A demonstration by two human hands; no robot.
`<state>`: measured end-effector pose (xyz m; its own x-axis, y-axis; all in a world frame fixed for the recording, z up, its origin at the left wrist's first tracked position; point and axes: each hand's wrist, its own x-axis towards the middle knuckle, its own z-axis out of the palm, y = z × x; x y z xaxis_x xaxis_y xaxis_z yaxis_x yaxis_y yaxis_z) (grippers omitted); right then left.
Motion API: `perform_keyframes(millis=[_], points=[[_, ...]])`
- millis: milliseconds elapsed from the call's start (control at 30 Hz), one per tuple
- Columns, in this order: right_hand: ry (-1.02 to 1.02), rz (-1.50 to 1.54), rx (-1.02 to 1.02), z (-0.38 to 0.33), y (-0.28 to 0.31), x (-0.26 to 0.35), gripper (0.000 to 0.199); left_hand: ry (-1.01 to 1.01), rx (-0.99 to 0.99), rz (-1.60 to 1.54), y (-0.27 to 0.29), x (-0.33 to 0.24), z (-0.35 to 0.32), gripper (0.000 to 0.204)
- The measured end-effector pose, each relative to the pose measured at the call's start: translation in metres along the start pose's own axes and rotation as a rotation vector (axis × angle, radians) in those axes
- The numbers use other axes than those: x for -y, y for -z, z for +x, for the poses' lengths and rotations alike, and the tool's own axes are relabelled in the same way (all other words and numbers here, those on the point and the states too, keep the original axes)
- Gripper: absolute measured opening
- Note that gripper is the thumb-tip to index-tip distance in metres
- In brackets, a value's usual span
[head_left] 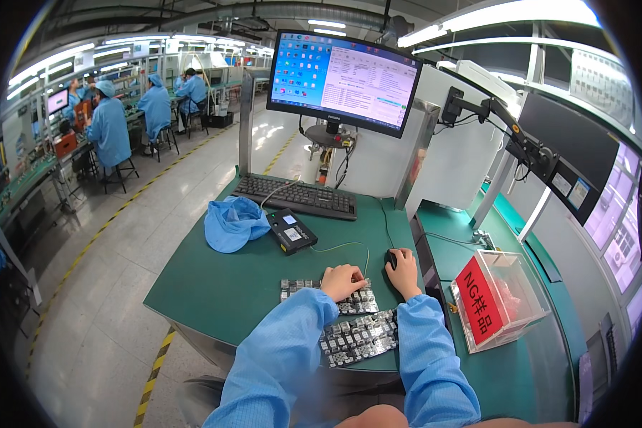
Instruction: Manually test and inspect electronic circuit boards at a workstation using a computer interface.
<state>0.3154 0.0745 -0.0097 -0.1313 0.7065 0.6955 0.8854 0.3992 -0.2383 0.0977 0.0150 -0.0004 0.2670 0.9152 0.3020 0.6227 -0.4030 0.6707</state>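
Observation:
My left hand [343, 282] rests over the upper panel of small circuit modules [358, 302], its fingers pressed together at the panel's right part. A thin yellow-green cable [367, 255] runs from a black box with a small lit screen [291, 232] down to those fingertips; what they pinch is too small to make out. My right hand [404, 274] is closed over a black computer mouse [391, 260] on the green table mat. A second panel of modules [360, 338] lies nearer to me, between my forearms.
Behind the box are a black keyboard [296, 196] and a blue cloth cap [235, 224]. A lit monitor [344, 80] stands beyond the table. At right, a clear bin with a red label [497, 303] stands on another green bench. Several people in blue [109, 128] work far left.

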Motion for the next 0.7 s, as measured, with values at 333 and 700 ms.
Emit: perform_keyframes(millis=[333, 700], points=[[-0.002, -0.005, 0.003, 0.0003, 0.0016, 0.0016, 0.034, 0.008, 0.004, 0.023, 0.0002, 0.0002, 0.0004, 0.022], [-0.016, -0.006, 0.012, 0.0010, 0.0020, 0.0012, 0.034, -0.005, -0.001, 0.014, -0.0006, 0.0003, 0.0003, 0.023]])
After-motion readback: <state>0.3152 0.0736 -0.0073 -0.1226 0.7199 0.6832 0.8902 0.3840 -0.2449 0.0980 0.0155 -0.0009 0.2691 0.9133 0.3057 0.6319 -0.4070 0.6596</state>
